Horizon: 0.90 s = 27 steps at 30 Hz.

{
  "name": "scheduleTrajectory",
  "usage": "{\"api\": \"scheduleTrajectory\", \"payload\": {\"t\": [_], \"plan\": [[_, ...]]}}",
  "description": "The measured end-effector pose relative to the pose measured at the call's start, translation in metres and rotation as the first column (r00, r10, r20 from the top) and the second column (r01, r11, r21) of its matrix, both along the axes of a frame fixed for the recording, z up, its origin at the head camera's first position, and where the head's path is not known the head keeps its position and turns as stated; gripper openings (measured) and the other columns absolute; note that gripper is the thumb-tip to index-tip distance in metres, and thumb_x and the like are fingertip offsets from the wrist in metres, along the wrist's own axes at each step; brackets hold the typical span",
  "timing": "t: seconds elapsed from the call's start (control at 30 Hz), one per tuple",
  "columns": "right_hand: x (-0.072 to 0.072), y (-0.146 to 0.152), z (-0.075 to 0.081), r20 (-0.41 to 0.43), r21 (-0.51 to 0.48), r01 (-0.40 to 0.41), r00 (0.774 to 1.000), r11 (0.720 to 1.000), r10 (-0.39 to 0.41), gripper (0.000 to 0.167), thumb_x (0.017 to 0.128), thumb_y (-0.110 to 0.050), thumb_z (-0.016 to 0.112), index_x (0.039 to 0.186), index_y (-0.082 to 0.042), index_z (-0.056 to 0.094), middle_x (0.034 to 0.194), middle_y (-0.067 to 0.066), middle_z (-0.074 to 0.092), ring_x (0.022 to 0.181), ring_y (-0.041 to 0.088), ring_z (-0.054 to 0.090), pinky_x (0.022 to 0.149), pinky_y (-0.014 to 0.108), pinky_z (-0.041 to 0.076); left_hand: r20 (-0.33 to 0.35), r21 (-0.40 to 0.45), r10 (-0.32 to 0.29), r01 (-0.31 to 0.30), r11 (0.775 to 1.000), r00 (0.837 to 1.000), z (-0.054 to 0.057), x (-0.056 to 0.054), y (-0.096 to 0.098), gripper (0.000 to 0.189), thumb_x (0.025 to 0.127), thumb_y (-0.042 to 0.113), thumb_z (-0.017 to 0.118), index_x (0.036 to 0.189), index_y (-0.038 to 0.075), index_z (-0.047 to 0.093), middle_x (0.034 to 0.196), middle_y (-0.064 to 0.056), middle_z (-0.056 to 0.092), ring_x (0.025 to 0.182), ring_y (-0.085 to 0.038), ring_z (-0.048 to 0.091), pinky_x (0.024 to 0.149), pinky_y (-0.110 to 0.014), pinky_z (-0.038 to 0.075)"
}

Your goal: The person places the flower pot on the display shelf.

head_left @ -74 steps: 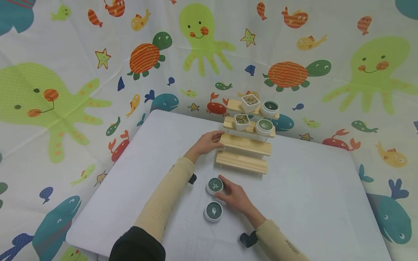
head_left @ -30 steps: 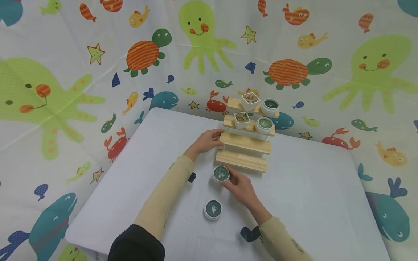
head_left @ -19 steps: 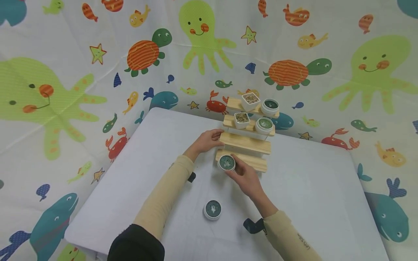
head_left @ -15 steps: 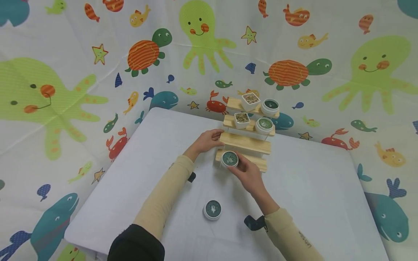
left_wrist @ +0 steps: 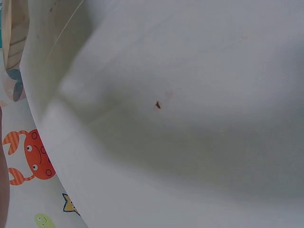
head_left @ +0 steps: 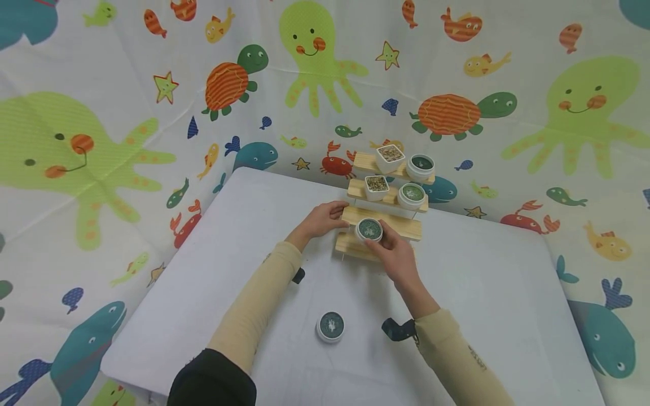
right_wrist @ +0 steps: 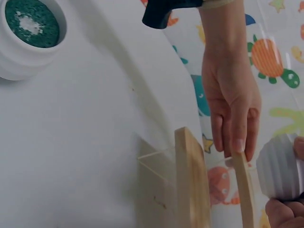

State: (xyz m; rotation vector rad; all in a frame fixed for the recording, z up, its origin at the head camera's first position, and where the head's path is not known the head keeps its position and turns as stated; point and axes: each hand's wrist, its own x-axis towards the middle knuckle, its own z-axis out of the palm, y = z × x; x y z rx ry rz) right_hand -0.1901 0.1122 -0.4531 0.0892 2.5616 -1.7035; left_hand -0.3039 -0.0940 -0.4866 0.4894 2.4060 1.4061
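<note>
A four-tier display stand with wooden shelves (head_left: 350,247) and clear supports stands toward the back of the table. My left hand (head_left: 320,220) grips the left end of its second shelf from the bottom, thumb on the near side. My right hand (head_left: 399,255) pinches a round white ribbed pot (head_left: 369,229) with speckled green contents, held over the lower shelves in front of the stand. In the right wrist view the pot's side (right_wrist: 280,167) shows between the thumb and fingers. Another round white pot (head_left: 330,327), green inside with a pale patch, sits on the table nearer me.
Two square white pots (head_left: 376,189) with grainy contents and two round white pots (head_left: 412,195) with green contents occupy the upper two shelves. A white cloth covers the table (head_left: 487,316). Behind it hangs a sea-animal curtain (head_left: 355,129).
My right hand has lifted the round pot from the table and carried it up and rightward to the stand's lower shelves. My left hand keeps its place at the shelf end.
</note>
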Motion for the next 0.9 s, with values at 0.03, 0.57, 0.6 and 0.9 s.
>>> {"api": "scheduleTrajectory", "payload": {"t": [0.03,0.57,0.6,0.9], "plan": [[-0.002,0.001,0.001,0.001,0.005,0.007,1.0,1.0,-0.007,0.077,0.089,-0.037,0.073,0.151,-0.01,0.037,0.148,0.009,0.046,0.132,0.02,0.049,0.104,0.034,0.047,0.0,0.003,0.0,0.0,1.0,1.0,0.0,0.0,0.0,0.065,0.09,0.023,0.073,0.145,0.004,0.044,0.148,-0.011,0.046,0.132,-0.018,0.049,0.107,-0.025,0.042],[-0.024,0.003,0.005,-0.007,-0.079,0.048,0.999,0.996,-0.049,0.073,0.091,-0.028,0.072,0.151,-0.005,0.035,0.148,0.013,0.044,0.134,0.02,0.046,0.104,0.029,0.046,0.011,0.025,0.006,-0.006,1.0,1.0,-0.003,-0.004,0.003,0.064,0.09,0.019,0.073,0.145,0.004,0.045,0.147,-0.011,0.047,0.132,-0.019,0.049,0.106,-0.024,0.043],[-0.026,0.003,0.005,-0.012,-0.081,0.045,0.999,0.996,-0.046,0.073,0.091,-0.028,0.071,0.15,-0.005,0.035,0.148,0.013,0.044,0.134,0.02,0.046,0.104,0.029,0.046,0.013,0.029,0.007,-0.008,1.0,1.0,-0.003,-0.004,0.004,0.064,0.089,0.019,0.073,0.145,0.003,0.045,0.147,-0.012,0.047,0.132,-0.02,0.049,0.106,-0.024,0.043],[-0.034,0.004,0.002,-0.007,-0.06,0.061,0.998,0.996,-0.061,0.073,0.091,-0.027,0.071,0.15,-0.003,0.035,0.151,0.013,0.04,0.137,0.021,0.042,0.107,0.031,0.044,0.02,0.028,0.011,-0.011,1.0,1.0,0.0,-0.004,0.006,0.065,0.089,0.018,0.073,0.145,0.003,0.044,0.148,-0.012,0.046,0.133,-0.02,0.048,0.106,-0.024,0.043]]}}
